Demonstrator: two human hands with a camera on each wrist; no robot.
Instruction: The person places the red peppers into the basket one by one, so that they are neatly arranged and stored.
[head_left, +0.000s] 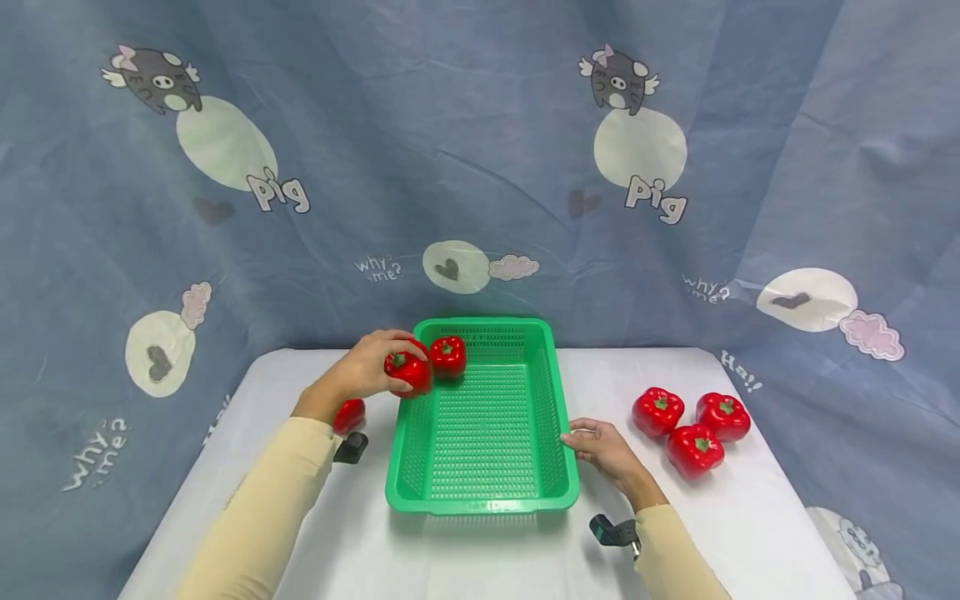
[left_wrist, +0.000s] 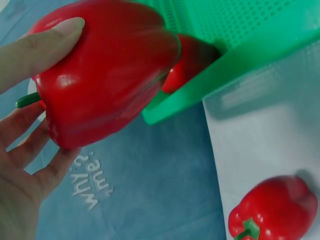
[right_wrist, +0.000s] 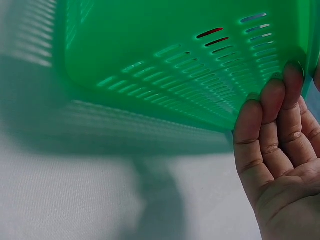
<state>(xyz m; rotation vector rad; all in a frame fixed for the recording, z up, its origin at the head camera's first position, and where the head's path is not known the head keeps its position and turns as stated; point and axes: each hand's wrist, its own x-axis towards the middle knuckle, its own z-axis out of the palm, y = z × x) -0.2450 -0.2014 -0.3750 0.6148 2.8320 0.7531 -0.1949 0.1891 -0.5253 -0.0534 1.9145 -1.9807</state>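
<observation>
Red and glossy, one bell pepper (head_left: 414, 372) is gripped by the left hand (head_left: 369, 365), curled round it, over the left rim of a green basket (head_left: 483, 505), whose right rim the right hand (head_left: 604, 452) holds, fingertips (right_wrist: 248, 117) against the outer wall.

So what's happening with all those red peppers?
A person's left hand is holding a red pepper at the far left edge of a green basket. The right hand is on the basket's right edge. One pepper sits inside, in the far left corner. Another pepper lies on the white table near the left wrist, and three more peppers sit together over on the right.
</observation>
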